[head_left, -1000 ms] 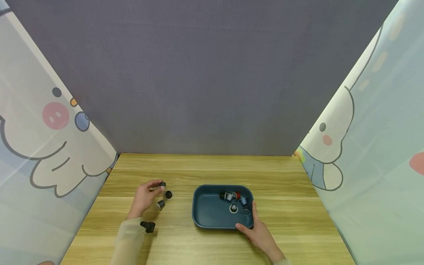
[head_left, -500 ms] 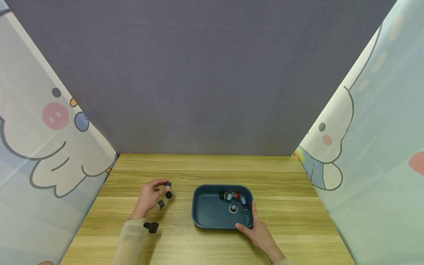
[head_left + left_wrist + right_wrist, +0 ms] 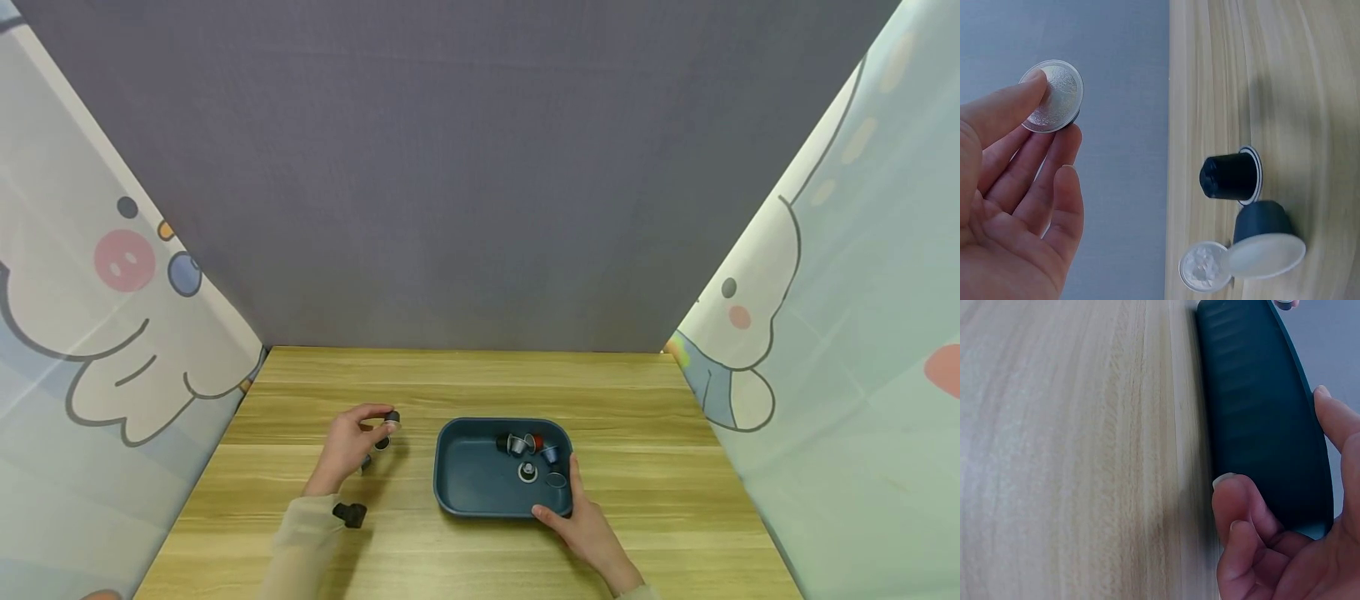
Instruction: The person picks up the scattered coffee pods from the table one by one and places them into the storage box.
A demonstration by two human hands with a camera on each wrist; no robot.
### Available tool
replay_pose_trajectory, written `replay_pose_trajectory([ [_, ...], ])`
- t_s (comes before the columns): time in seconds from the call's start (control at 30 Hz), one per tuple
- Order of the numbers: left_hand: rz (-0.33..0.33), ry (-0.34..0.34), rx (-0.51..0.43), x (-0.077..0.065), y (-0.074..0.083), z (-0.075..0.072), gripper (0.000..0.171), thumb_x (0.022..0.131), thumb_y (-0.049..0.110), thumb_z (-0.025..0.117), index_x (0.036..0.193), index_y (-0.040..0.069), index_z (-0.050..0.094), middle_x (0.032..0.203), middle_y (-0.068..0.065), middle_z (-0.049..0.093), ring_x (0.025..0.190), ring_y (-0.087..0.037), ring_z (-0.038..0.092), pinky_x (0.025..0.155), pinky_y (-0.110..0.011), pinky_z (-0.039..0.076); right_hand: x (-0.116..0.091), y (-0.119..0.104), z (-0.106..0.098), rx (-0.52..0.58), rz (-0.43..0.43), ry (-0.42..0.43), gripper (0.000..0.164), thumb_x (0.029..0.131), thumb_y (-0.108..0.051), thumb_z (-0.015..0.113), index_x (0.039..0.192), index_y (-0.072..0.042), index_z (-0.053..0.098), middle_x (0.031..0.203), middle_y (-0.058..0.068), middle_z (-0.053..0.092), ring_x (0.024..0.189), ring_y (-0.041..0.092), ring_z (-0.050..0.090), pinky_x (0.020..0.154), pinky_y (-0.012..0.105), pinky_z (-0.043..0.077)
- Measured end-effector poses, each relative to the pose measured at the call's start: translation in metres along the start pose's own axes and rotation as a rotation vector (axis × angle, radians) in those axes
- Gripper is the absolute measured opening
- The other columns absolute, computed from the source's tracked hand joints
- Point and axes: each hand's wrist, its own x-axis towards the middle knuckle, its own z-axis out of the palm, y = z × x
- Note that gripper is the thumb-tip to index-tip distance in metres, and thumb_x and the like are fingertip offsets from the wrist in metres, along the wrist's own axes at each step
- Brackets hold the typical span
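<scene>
In the left wrist view, my left hand pinches a coffee capsule between thumb and fingers, its silver foil lid under the thumb. The head view has this hand raised over the left of the table, the dark end of the capsule pointing up. Below it lie a black capsule, a dark grey capsule and one with a crumpled foil lid. My right hand grips the near right corner of a dark blue tray, thumb at the rim.
Inside the tray's right half lie several capsules, among them a red one, a blue one and a foil-lidded one. The wooden table ends at a grey backdrop, with printed cloth panels at both sides.
My left hand has moved right with the capsule, passing over the capsules on the table. The right hand and the tray have stayed in place.
</scene>
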Motion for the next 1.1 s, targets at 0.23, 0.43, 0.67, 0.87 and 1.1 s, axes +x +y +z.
replay_pose_trajectory([
  [0.23,0.026,-0.006,-0.006,0.0,0.009,0.003,0.033,0.088,0.017,0.078,0.12,0.011,0.073,0.119,-0.009,0.069,0.11,-0.032,0.063,0.088,-0.048,0.053,-0.001,-0.001,0.0,0.004,-0.005,-0.004,0.115,0.089,-0.052,0.071,0.16,-0.012,-0.01,0.053,0.002,0.052,0.046,0.017,0.051,0.054,0.03,0.04],
  [0.43,0.032,-0.005,-0.008,0.001,0.015,0.005,0.032,0.089,0.018,0.078,0.119,0.011,0.073,0.118,-0.007,0.069,0.111,-0.031,0.063,0.089,-0.048,0.052,-0.001,-0.001,-0.001,-0.004,-0.003,0.007,0.115,0.088,-0.053,0.072,0.16,-0.012,-0.008,0.056,0.003,0.053,0.051,0.018,0.053,0.058,0.032,0.044],
  [0.67,0.083,-0.003,-0.025,0.002,0.022,0.009,0.03,0.088,0.019,0.079,0.116,0.011,0.074,0.116,-0.005,0.07,0.108,-0.027,0.064,0.087,-0.047,0.053,-0.003,-0.002,-0.002,-0.035,-0.014,0.022,0.115,0.088,-0.053,0.072,0.16,-0.01,-0.006,0.063,0.007,0.053,0.063,0.02,0.055,0.07,0.039,0.049],
  [0.87,0.11,-0.027,-0.042,0.004,0.028,0.014,0.029,0.087,0.02,0.079,0.116,0.015,0.074,0.115,-0.003,0.07,0.108,-0.029,0.064,0.086,-0.046,0.054,-0.003,-0.002,-0.002,-0.041,-0.027,0.028,0.114,0.088,-0.052,0.072,0.16,-0.008,-0.004,0.069,0.008,0.058,0.068,0.02,0.06,0.072,0.043,0.052],
  [1.1,0.159,-0.055,-0.06,0.009,0.035,0.024,0.028,0.086,0.02,0.08,0.114,0.017,0.075,0.114,-0.001,0.071,0.107,-0.026,0.065,0.084,-0.041,0.054,-0.002,0.0,-0.002,-0.053,-0.032,0.043,0.114,0.087,-0.053,0.073,0.16,-0.007,-0.002,0.082,0.016,0.065,0.078,0.025,0.065,0.078,0.049,0.053],
])
